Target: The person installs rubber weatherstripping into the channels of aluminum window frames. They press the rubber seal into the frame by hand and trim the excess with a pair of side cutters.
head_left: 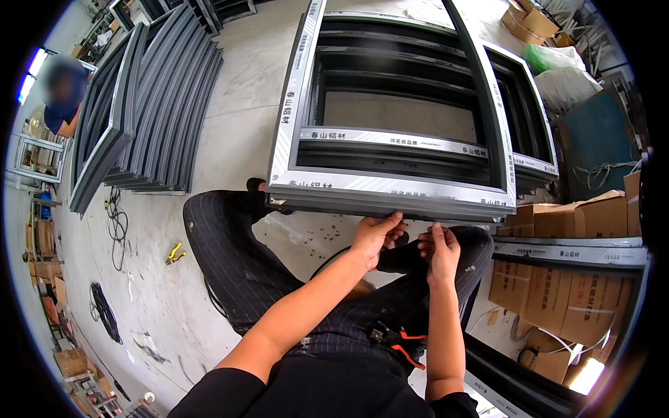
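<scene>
While the frame (pixel 390 191) looks joined, edge work appears unfinished

Lying before the person's knees (pixel 210 217) over other frames (pixel 535 164), it appears complete on four sides, with handling at its near edge seemingly under way. The left hand (pixel 375 240) curls its fingers nearly closed, thumb at that edge; the right hand (pixel 440 255) bunches its fingertips just below. Whether either pinches a small part cannot be told, nor how much remains.
</scene>
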